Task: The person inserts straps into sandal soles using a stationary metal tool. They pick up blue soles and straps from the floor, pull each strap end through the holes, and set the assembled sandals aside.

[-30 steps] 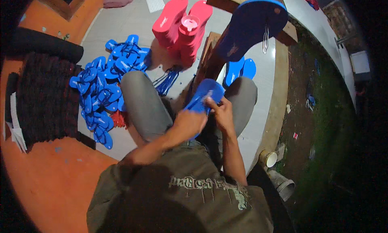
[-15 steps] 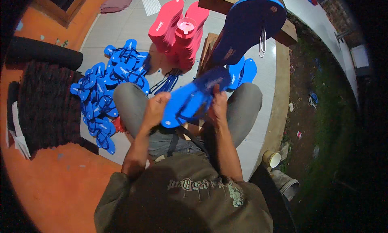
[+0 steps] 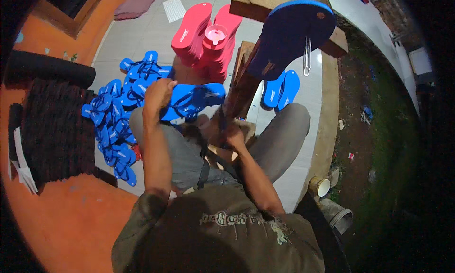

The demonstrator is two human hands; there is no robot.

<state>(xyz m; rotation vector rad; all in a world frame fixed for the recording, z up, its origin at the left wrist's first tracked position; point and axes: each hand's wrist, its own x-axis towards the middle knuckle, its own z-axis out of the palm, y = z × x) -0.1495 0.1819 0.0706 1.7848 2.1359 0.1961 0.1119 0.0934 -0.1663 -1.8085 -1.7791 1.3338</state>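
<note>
A blue flip-flop with dark straps is held in my left hand, whose fingers are closed on its near left end. It hangs over my left knee, in front of a heap of blue flip-flops. Low over my lap, my right hand is closed in shadow beside the wooden post. A dark slim shape rises from its fingers; its kind is unclear. Above, a large blue sole rests on the wooden stand, with a metal clip-like loop hanging by it.
Pink soles stand in tall stacks at the back, with a small pink cup on top. Two blue soles lie right of the post. Black sheet stacks sit at the left. A tiled ledge ends at the right above soil.
The flip-flop has moved left and is turned sideways in my left hand. My right hand has let go of it and come down toward my lap.
</note>
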